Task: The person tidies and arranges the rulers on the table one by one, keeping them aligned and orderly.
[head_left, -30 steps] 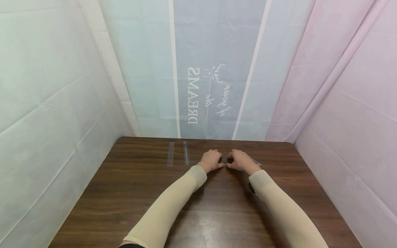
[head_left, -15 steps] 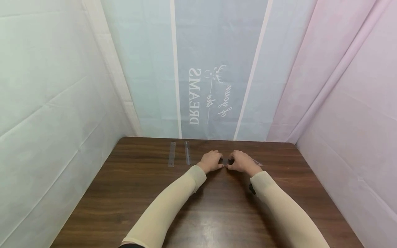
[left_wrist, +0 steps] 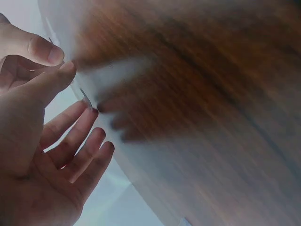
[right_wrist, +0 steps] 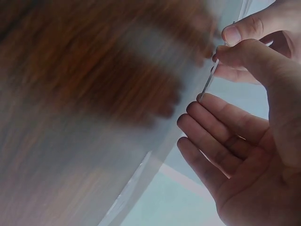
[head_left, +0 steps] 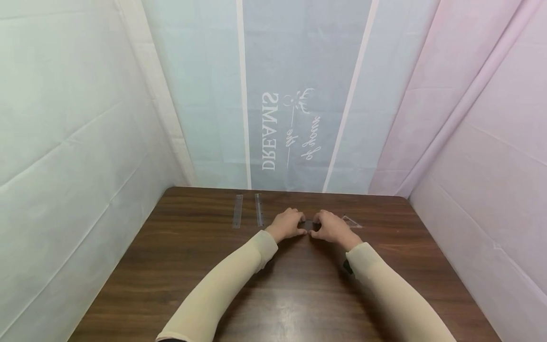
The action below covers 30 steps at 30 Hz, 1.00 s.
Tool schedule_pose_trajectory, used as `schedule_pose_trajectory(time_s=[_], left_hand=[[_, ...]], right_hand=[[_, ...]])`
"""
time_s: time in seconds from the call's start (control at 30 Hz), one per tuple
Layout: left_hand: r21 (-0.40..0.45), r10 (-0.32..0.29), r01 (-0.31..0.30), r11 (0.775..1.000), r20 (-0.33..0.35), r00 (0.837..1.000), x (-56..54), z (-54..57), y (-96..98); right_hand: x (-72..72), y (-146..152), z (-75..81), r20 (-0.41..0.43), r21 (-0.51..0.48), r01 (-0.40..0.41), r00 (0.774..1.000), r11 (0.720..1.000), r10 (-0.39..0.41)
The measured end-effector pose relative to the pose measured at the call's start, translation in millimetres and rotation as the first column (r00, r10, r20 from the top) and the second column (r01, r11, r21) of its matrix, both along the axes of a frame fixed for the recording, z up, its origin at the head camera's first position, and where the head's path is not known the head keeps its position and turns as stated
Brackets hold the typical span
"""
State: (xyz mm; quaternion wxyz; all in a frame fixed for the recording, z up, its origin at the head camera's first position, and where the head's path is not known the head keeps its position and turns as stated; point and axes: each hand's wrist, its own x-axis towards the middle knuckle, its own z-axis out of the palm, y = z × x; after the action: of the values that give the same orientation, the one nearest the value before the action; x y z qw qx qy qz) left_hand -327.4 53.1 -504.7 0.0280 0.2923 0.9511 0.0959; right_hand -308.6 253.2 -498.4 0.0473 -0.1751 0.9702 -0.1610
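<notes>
Both hands meet over the far middle of the wooden table. Between them is a thin, clear flat piece (head_left: 309, 225), its exact kind hidden by fingers. My left hand (head_left: 287, 223) pinches its left side between thumb and fingertips. Its right side is pinched by my right hand (head_left: 335, 228). The wrist views show the piece almost edge-on, as a narrow strip (right_wrist: 209, 81) by the fingertips. Just right of the right hand lies a clear triangular set square (head_left: 352, 222), partly covered by that hand. Left of the left hand lies a narrow clear ruler (head_left: 259, 210).
Another clear ruler (head_left: 237, 212) lies farther left, roughly parallel to the first. The brown wooden table (head_left: 282, 294) ends at a hanging cloth (head_left: 290, 57) with mirrored lettering. Pale cloth walls (head_left: 77, 142) stand along both sides.
Both hands have drawn slightly toward the person, keeping the clear piece between them. More of the piece and of the set square now shows. The rulers stay in place.
</notes>
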Motion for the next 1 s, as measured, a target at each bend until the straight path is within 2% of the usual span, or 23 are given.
schedule_pose_trajectory(time_s=[0.27, 0.47, 0.67, 1.0], left_hand=[[0.007, -0.021, 0.022, 1.000, -0.041, 0.999, 6.1, 2.5, -11.6], [0.021, -0.047, 0.049, 0.999, -0.056, 0.997, 8.8, 9.6, -25.2], [0.025, -0.062, 0.064, 0.998, -0.075, 0.995, 14.0, 14.3, -39.6], [0.054, -0.156, 0.161, 0.986, -0.079, 0.985, 24.7, 19.9, -67.9]], right_hand=[[13.4, -11, 8.9, -0.022, -0.009, -0.006, 1.000, 1.000, 0.006], [18.2, -18, 9.2, -0.070, -0.016, -0.020, 0.997, 1.000, 0.019], [24.5, -23, 11.6, -0.051, -0.073, -0.061, 0.997, 0.995, 0.057], [36.7, -34, 16.4, -0.052, -0.087, -0.137, 0.990, 0.987, 0.133]])
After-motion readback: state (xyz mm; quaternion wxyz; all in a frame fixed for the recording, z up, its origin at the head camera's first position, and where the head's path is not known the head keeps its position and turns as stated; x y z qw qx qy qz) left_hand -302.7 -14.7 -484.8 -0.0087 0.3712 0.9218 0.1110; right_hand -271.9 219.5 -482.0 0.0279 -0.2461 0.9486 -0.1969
